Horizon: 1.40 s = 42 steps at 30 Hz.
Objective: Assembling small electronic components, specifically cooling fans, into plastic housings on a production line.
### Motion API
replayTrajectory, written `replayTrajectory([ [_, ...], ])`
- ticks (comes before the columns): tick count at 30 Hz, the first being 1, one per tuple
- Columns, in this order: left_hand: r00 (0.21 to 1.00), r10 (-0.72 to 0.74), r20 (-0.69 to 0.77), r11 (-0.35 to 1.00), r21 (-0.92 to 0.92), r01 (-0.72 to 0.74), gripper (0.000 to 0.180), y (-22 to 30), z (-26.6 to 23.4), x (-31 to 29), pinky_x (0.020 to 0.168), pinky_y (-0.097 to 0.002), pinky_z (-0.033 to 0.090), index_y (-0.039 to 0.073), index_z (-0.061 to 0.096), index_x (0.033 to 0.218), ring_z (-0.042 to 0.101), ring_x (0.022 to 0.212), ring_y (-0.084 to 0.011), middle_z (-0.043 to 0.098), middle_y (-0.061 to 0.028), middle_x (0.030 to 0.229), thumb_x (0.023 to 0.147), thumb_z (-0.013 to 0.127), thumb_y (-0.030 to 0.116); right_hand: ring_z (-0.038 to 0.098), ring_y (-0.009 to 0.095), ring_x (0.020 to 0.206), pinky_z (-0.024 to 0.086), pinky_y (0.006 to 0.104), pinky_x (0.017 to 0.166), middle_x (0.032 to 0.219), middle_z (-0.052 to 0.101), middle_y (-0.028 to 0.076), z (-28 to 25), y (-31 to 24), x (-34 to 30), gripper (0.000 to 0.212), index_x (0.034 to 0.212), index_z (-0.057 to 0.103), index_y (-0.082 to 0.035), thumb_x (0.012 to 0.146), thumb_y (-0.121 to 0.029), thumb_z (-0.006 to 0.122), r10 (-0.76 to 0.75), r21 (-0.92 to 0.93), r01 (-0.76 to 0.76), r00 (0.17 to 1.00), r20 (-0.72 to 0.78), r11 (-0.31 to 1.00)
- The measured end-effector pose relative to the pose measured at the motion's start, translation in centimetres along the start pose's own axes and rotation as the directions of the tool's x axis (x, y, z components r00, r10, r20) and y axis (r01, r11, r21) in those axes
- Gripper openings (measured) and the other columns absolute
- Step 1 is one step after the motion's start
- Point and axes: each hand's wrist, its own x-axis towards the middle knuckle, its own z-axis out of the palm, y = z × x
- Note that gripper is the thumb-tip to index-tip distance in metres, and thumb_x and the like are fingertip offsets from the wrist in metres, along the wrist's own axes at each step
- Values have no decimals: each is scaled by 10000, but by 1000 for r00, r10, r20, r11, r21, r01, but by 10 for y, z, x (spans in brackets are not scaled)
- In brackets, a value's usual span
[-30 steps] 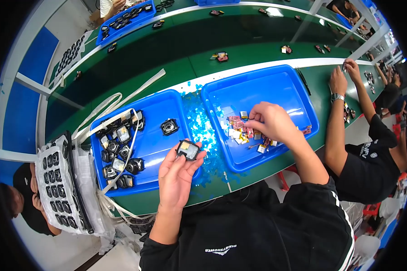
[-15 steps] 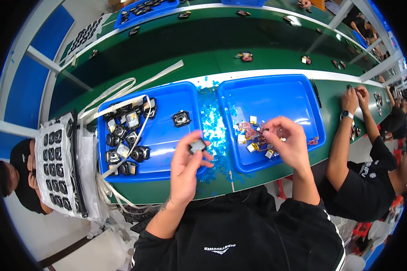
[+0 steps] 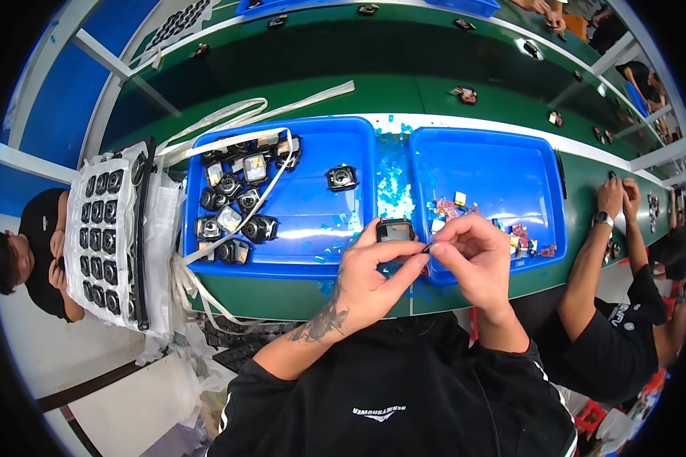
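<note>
My left hand (image 3: 379, 268) is closed around a small black square watch-like case (image 3: 395, 229) with a greyish face, held above the gap between the two blue trays. Close against it, my right hand (image 3: 476, 255) pinches a tiny dark piece (image 3: 427, 248), too small to name, and the left thumb and fingertips meet it there. In the left blue tray (image 3: 312, 260) are several similar black cases (image 3: 256, 169), and a single case (image 3: 341, 178) sits apart from them. Small red circuit boards with yellow and white parts (image 3: 444, 207) lie in the right blue tray (image 3: 488, 141), partly hidden behind my right hand.
Blue film scraps (image 3: 395, 183) cover the green table between the trays. A pale strap (image 3: 270, 198) crosses the left tray. At left stands a stack of white trays with black cases (image 3: 100, 228). A co-worker's forearms (image 3: 598, 244) reach in at right; another person (image 3: 38, 228) is at far left.
My right hand has come out of the right tray toward the left, and my left hand has moved right, so both now meet at the case. The whole view has shifted slightly.
</note>
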Motion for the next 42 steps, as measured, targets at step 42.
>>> replayTrajectory([
  [42,922,-359,143,681,-636,364,150,-19,-18,-5,667,-232,504,-34,695,1026,611,738,-93,707,-81,917,903,643,35,625,208,823,503,303,699,965,638,110,3,17,23,286,1070,682,-23,797,62,664,-263,-390,319,946,191,864],
])
